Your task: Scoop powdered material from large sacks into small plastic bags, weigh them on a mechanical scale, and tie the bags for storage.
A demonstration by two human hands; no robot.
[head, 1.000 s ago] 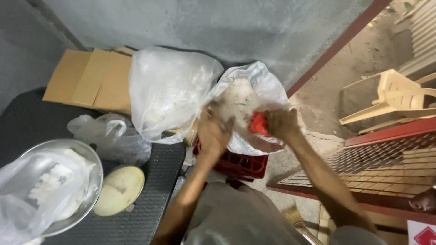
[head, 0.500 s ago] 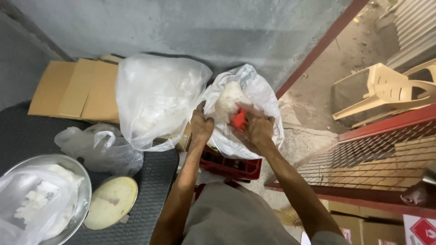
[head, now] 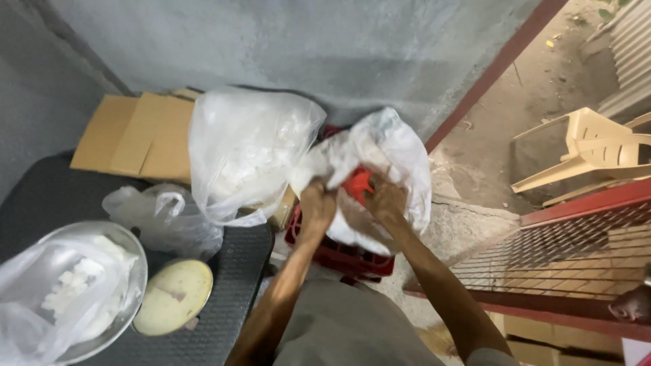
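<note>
Head view: above a red plastic crate (head: 342,261) beside the black table (head: 234,271), the left hand (head: 317,203) pinches a crumpled white plastic bag (head: 400,159) in a closed grip while the right hand (head: 385,201) clasps a small red object (head: 357,183) inside it.

Grey concrete wall (head: 325,47), beige plastic chair (head: 597,149)

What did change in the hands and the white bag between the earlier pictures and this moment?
Both hands kept their grip on the white bag above the red crate. The left hand and right hand drew slightly closer together, and the small red thing now sits between them, no longer at the right hand's fingers. Nothing was let go. The large clear bag, metal bowl and cardboard stayed put.
</note>
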